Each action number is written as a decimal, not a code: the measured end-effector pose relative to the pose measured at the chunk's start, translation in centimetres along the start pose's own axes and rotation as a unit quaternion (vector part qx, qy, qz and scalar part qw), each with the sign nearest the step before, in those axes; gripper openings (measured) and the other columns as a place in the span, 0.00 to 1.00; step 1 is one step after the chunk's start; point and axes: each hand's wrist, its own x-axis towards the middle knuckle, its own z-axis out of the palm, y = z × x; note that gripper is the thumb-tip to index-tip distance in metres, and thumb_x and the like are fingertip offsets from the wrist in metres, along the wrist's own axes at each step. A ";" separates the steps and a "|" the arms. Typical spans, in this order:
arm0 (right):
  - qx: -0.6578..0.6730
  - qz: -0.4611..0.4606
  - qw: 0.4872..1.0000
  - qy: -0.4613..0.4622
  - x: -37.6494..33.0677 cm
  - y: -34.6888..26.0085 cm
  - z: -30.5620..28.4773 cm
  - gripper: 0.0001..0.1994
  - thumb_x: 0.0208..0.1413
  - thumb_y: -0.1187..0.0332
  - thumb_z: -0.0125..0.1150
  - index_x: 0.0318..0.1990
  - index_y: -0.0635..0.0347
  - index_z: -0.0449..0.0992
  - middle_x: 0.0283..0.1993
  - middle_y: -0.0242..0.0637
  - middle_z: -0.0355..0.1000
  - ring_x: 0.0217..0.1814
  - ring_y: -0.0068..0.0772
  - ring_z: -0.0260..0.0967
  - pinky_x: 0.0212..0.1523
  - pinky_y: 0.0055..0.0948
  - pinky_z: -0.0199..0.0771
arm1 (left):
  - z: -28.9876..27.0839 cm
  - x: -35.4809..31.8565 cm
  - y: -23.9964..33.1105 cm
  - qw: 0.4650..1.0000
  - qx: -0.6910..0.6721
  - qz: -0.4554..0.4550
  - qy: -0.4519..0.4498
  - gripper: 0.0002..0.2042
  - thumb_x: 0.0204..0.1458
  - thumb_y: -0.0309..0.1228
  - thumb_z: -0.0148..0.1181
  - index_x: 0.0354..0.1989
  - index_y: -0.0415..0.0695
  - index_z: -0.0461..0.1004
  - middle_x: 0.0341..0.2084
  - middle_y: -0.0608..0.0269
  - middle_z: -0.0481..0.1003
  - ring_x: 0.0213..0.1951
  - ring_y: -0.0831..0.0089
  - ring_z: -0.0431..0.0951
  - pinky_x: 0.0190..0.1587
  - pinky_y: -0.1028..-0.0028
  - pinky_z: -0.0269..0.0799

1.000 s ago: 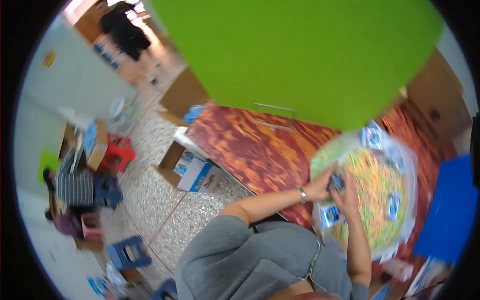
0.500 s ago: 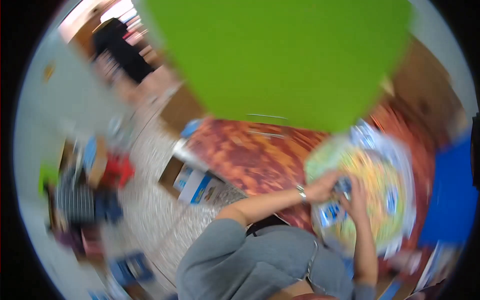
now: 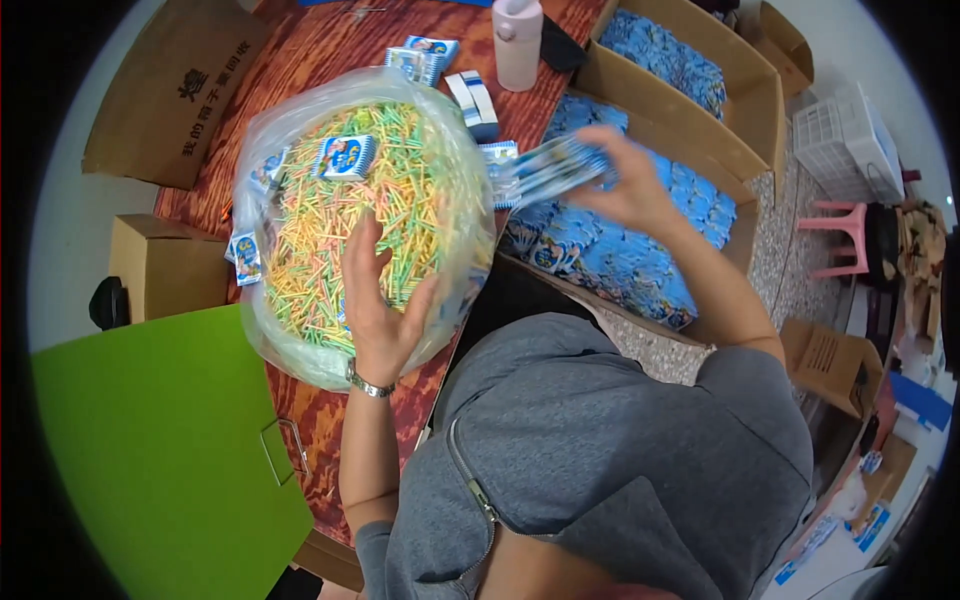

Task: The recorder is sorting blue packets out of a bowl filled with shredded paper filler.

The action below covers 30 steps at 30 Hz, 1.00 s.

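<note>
My left hand (image 3: pixel 380 300), with a metal watch at the wrist, hovers palm inward with fingers apart over a clear plastic bag (image 3: pixel 262 128). The bag stands wide open on the table, full of thin pastel sticks (image 3: pixel 400 160) in yellow, green and pink. Out to the right, my right hand (image 3: pixel 632 185) has a few small blue-and-white packets (image 3: pixel 560 172) between thumb and fingers, smeared by motion. Below them is a cardboard box filled with many such blue packets (image 3: pixel 640 270). On top of the sticks lies one blue packet (image 3: pixel 345 158).
A pink-capped bottle (image 3: pixel 517 45) stands at the table's far edge. Farther right is another carton of blue packets (image 3: pixel 665 60). A green panel (image 3: pixel 150 450) fills the lower left, near a small carton (image 3: pixel 180 265). A pink stool (image 3: pixel 840 235) and white crate (image 3: pixel 845 140) stand right.
My view has swung right, toward the cartons. My hands, earlier together over the bag around a small dark blue thing, are now apart, the right one out over the box with packets.
</note>
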 end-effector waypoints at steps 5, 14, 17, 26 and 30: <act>-0.156 0.187 0.969 0.026 -10.2 13.0 -4.1 0.26 0.45 0.68 0.72 0.53 0.56 0.67 0.40 0.41 0.75 0.37 0.37 0.73 0.40 0.34 0.72 | 1.4 -0.1 -0.6 0.996 -0.050 -0.065 -0.029 0.33 0.50 0.19 0.62 0.66 0.41 0.58 0.64 0.54 0.60 0.59 0.62 0.68 0.52 0.68 0.75; -0.175 0.358 0.909 0.120 -19.7 28.9 -0.5 0.30 0.43 0.64 0.72 0.53 0.58 0.66 0.44 0.52 0.74 0.44 0.55 0.74 0.44 0.44 0.73 | -2.6 -4.7 -4.9 0.979 -0.009 -0.193 0.064 0.25 0.54 0.15 0.55 0.62 0.39 0.64 0.62 0.55 0.61 0.57 0.64 0.70 0.51 0.69 0.76; -0.223 0.371 0.889 0.151 -18.3 33.4 -1.4 0.30 0.42 0.64 0.72 0.54 0.57 0.66 0.45 0.52 0.74 0.46 0.56 0.73 0.45 0.46 0.72 | -4.1 -5.7 -6.1 0.967 0.019 -0.233 0.100 0.23 0.55 0.14 0.53 0.62 0.33 0.62 0.59 0.53 0.65 0.55 0.66 0.71 0.51 0.71 0.74; -0.255 0.392 0.881 0.070 -12.6 41.9 -0.8 0.31 0.40 0.69 0.73 0.55 0.53 0.65 0.46 0.52 0.72 0.49 0.56 0.71 0.49 0.45 0.71 | -4.2 -6.6 -5.7 0.921 0.042 -0.356 0.151 0.21 0.59 0.23 0.54 0.61 0.34 0.63 0.59 0.52 0.67 0.54 0.66 0.72 0.48 0.71 0.75; -0.284 0.400 0.868 0.080 -11.6 43.9 -0.4 0.36 0.39 0.71 0.74 0.59 0.50 0.63 0.53 0.55 0.66 0.54 0.59 0.67 0.51 0.45 0.71 | -2.6 -5.4 -5.4 0.916 0.034 -0.376 0.132 0.22 0.59 0.24 0.54 0.62 0.36 0.63 0.59 0.53 0.67 0.55 0.66 0.71 0.48 0.71 0.75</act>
